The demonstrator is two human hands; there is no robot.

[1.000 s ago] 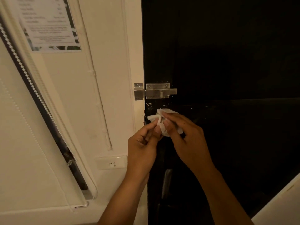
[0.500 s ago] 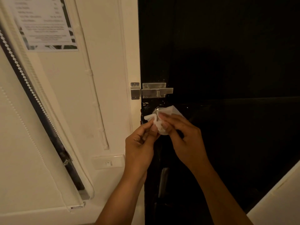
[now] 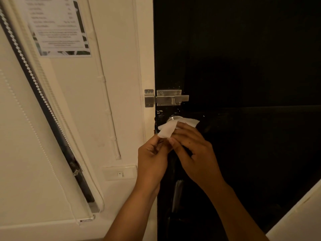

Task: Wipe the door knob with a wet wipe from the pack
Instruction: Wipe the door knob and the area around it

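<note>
A round metal door knob [image 3: 174, 118] sticks out of the black door [image 3: 243, 66] just below the bolt; only its top edge shows. A white wet wipe [image 3: 167, 129] is spread over the knob's lower part. My left hand [image 3: 152, 159] pinches the wipe's lower left corner. My right hand [image 3: 194, 150] lies over the wipe's right half with fingers on it, just below the knob. The wipe pack is not in sight.
A silver slide bolt [image 3: 169, 98] with its keeper [image 3: 149, 98] on the cream frame sits above the knob. A light switch [image 3: 119, 173] is on the wall at left. A roller blind [image 3: 43, 119] and a printed notice [image 3: 59, 26] hang further left.
The bunched wipe has been opened out flatter between both hands, and the knob's top now shows above it. The view has shifted slightly.
</note>
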